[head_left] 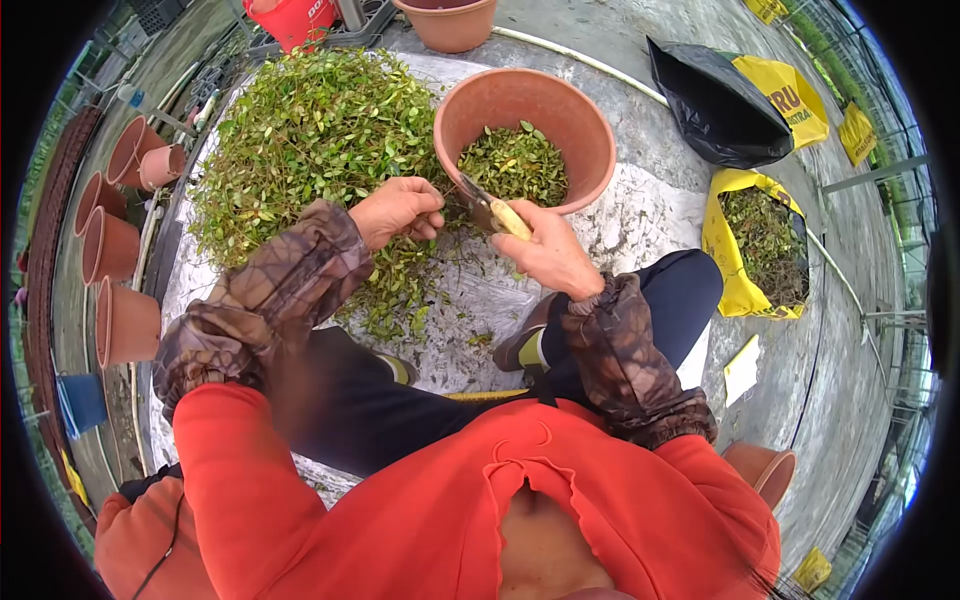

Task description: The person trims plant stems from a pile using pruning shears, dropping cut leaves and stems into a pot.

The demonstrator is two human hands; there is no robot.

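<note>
1. The tangled heap of thin-stemmed, small-leaved green plants (pixel 310 150) is lying before the person, spilling toward the feet. The pale-yellow-handled hand tool with dark blades, apparently shears (pixel 510 220), is pointing away from the body, its tip overlapping the near rim of the wide, round, terracotta-coloured pot (pixel 590 130) in this view.
2. Method, in my judgement: the step is appearing to be trimming. Good practice is keeping the left fingertips clear of the blade line, cutting small bunches and working close to the pot, so that pieces are falling inside.
3. Condition: the heap is looking dense and uneven, mostly green with yellowish and reddish-brown leaves showing. Loose leafy pieces (pixel 515 163) are lying low in the pot, well below its rim.
4. Hands: the right hand (pixel 553 250) is gripping the shears by the handle. The left hand (pixel 398 213) is curling its fingers closed at the heap's edge; whether it is pinching a stem, I cannot tell.
5. Surroundings: a soil-marked white ground sheet (pixel 635 230) is lying beneath heap and pot. To the right, a yellow plastic bag (pixel 722 240) is holding brownish plant matter, and a black plastic bag (pixel 695 105) is lying just beyond it.
</note>
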